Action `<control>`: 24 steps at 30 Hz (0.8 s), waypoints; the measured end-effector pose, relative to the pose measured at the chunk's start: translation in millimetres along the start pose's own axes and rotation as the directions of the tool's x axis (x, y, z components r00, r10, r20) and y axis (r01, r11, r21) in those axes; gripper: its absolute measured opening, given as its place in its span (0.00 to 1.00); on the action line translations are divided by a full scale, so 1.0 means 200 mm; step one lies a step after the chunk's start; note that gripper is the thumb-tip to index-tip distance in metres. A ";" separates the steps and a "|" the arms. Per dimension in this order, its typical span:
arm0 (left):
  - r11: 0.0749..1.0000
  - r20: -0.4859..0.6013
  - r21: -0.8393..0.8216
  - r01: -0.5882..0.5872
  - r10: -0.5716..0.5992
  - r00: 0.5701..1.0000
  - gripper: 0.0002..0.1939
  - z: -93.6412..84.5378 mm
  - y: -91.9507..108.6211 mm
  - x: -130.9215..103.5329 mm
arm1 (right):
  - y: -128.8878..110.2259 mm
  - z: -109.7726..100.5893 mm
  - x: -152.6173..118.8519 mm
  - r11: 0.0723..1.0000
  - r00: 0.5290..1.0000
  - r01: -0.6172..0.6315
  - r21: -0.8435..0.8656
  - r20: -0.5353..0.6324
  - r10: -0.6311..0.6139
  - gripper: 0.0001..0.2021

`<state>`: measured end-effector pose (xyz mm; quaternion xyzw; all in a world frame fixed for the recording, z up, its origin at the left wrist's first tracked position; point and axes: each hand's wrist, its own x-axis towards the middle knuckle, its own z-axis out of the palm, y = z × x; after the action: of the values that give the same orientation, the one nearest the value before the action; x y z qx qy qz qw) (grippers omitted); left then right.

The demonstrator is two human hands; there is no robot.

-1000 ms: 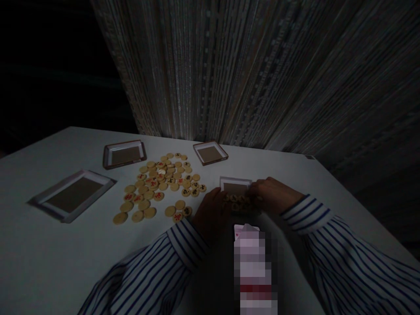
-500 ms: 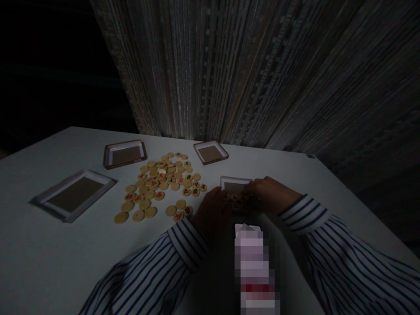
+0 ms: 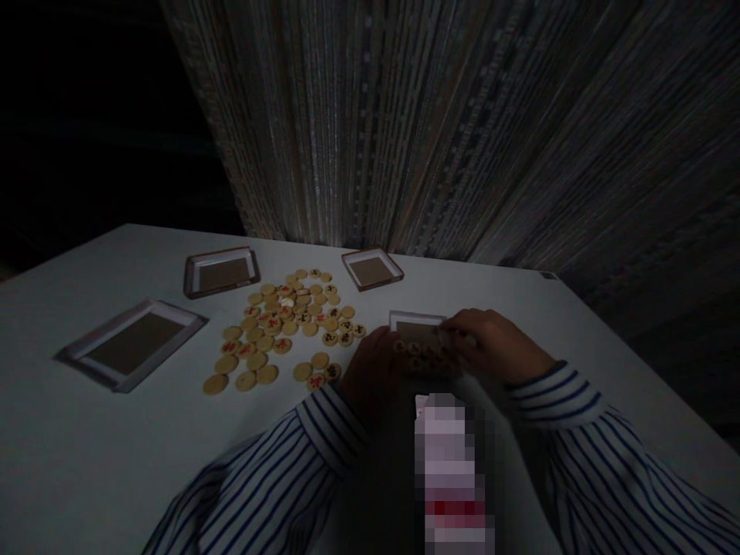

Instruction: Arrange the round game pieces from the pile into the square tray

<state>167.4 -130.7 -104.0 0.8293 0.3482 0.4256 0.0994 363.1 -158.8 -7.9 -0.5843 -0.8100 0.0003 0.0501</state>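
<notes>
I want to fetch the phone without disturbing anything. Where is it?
In the head view, the phone lies right of centre at the bottom, between the striped sleeves, just nearer than the box at the hands.

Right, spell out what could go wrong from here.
The left sleeve lies right beside four discs near the main spread, so a sideways move might scatter them.

Both the left hand and the right hand are close against the small tray, so a bump could jostle the discs in it.

The light is dim, so markings might be misread.
</notes>
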 end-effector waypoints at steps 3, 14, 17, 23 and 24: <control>1.000 -0.033 -0.008 0.019 -0.020 0.999 0.13 0.00 -0.01 0.01 | 0.00 0.06 -0.05 0.995 0.983 -0.081 0.051 -0.162 0.088 0.13; 0.978 0.078 -0.125 0.167 -0.158 0.984 0.12 -0.06 0.01 0.05 | 0.06 0.24 -0.10 0.966 0.925 -0.161 0.201 -0.310 0.219 0.12; 0.964 0.087 -0.134 0.230 -0.220 0.972 0.10 -0.09 0.04 0.07 | 0.07 0.26 -0.10 0.969 0.923 -0.150 0.198 -0.324 0.209 0.12; 0.925 0.068 -0.125 0.358 -0.352 0.934 0.06 -0.14 0.07 0.08 | 0.08 0.29 -0.10 0.971 0.856 -0.101 0.218 -0.479 0.197 0.11; 0.921 0.070 -0.134 0.366 -0.360 0.930 0.06 -0.14 0.07 0.09 | 0.07 0.29 -0.10 0.970 0.847 -0.101 0.222 -0.493 0.201 0.11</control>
<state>158.3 -133.0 -69.1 0.7502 0.4619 0.4054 0.2440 378.7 -169.3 -67.8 -0.6181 -0.7150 -0.0744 0.3180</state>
